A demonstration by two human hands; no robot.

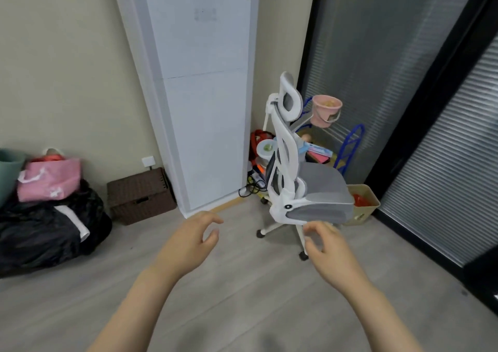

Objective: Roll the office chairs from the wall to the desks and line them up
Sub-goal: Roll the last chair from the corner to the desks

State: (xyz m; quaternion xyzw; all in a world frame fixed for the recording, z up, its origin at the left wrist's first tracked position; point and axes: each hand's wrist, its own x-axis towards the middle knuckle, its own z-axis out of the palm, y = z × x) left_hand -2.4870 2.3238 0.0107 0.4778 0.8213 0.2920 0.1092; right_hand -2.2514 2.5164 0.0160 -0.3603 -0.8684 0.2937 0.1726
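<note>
Reaching forward over the floor point(242, 297), the left hand point(188, 239) hangs with loosely curled fingers, holding nothing. The right hand point(327, 246), likewise empty and half curled, hovers just short of the office chair point(318, 187), which stands in the far corner beside the white cabinet point(204, 109). Pulled carelessly, its casters could snag the cables point(252, 187) behind, or the backrest could knock the pink bucket point(324, 110).

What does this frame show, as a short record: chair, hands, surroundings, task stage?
chair: white and grey office chair, upright in the corner, seat facing right
left hand: empty, fingers loosely curled, short of the chair
right hand: empty, in front of the seat edge; contact unclear
surroundings: tall white unit, brown wicker box, pink bag, pink bucket
task stage: chair not yet gripped; no desks visible
</note>
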